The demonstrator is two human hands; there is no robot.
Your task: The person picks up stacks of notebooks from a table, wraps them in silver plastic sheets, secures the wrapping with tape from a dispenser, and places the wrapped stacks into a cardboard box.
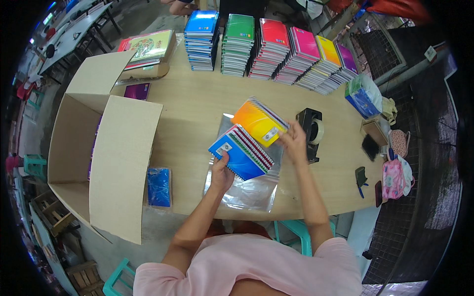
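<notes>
My left hand [222,173] is closed on the lower left edge of a small fanned stack of spiral notebooks. Uppermost in it lies a blue notebook [247,165], with green and red bindings showing behind. Just beyond, a yellow spiral notebook [256,121] is tilted, gripped at its right corner by my right hand [295,143]. Whether more notebooks lie under the yellow one, I cannot tell. Both are held above transparent plastic bags [252,196] on the table. A black tape dispenser [316,150] stands right beside my right hand.
Tall notebook stacks in several colours, such as a green stack [238,47], line the table's [187,113] far side. An open cardboard box [126,163] is at the left, with a wrapped blue pack [159,187] beside it. Pouches, including a pink one [393,178], sit at right.
</notes>
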